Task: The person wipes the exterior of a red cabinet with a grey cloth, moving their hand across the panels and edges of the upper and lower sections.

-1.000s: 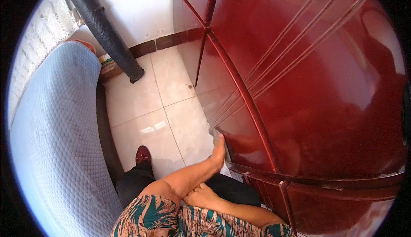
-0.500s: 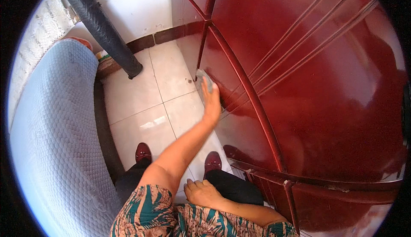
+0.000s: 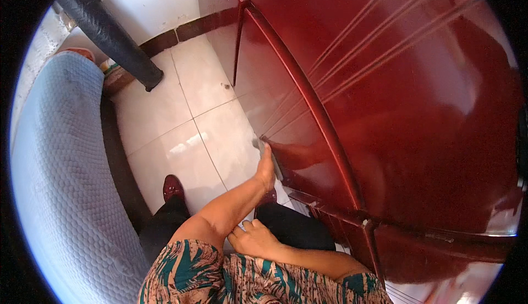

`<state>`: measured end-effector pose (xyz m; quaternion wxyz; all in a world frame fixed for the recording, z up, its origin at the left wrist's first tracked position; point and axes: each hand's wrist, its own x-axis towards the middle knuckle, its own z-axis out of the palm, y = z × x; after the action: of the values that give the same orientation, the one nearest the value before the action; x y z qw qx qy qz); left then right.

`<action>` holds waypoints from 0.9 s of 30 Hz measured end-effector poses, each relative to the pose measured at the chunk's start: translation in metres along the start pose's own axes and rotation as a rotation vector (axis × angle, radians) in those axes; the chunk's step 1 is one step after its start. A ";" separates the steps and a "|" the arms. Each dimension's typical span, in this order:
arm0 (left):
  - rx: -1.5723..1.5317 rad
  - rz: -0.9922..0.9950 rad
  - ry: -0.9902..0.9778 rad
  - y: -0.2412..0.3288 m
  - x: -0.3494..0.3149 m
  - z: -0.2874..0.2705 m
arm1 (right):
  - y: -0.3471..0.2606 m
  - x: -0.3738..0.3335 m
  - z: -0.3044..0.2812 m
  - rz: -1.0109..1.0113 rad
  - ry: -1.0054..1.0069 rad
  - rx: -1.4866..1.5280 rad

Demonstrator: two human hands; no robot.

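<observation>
Low down at the glossy dark red cabinet (image 3: pixel 385 155), my left hand (image 3: pixel 267 169) is pressed with a grey cloth (image 3: pixel 259 144) against its lower side, close to the floor. Only a bit of the cloth shows beyond my fingers; the rest is hidden behind the hand. The reflection of my arm shows on the red surface. My right hand (image 3: pixel 256 241) rests by my right thigh, below the left forearm, fingers apart and slightly bent, with nothing seen in it.
A bed or seat with a light blue quilted cover (image 3: pixel 60 155) runs along the left. A black pipe (image 3: pixel 110 34) slants down to the pale tiled floor (image 3: pixel 159 122) near the white wall (image 3: pixel 143 1). My maroon shoes (image 3: pixel 173 187) stand on the tiles. A raised red trim (image 3: pixel 300 81) curves across the cabinet.
My left hand has slid with the cloth along the cabinet's lower side, back toward me. The view has shifted slightly. My right hand has stayed near my thigh.
</observation>
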<state>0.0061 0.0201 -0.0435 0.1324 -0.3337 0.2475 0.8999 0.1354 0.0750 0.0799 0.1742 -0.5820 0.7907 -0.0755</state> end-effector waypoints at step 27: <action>0.406 0.439 -0.097 0.021 -0.172 0.076 | -0.021 0.011 0.036 -0.087 -0.284 0.450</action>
<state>0.0845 0.0300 0.1284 0.0106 -0.1957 0.4818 0.8541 0.1643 0.0616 0.0508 0.4051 -0.5668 0.6959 -0.1744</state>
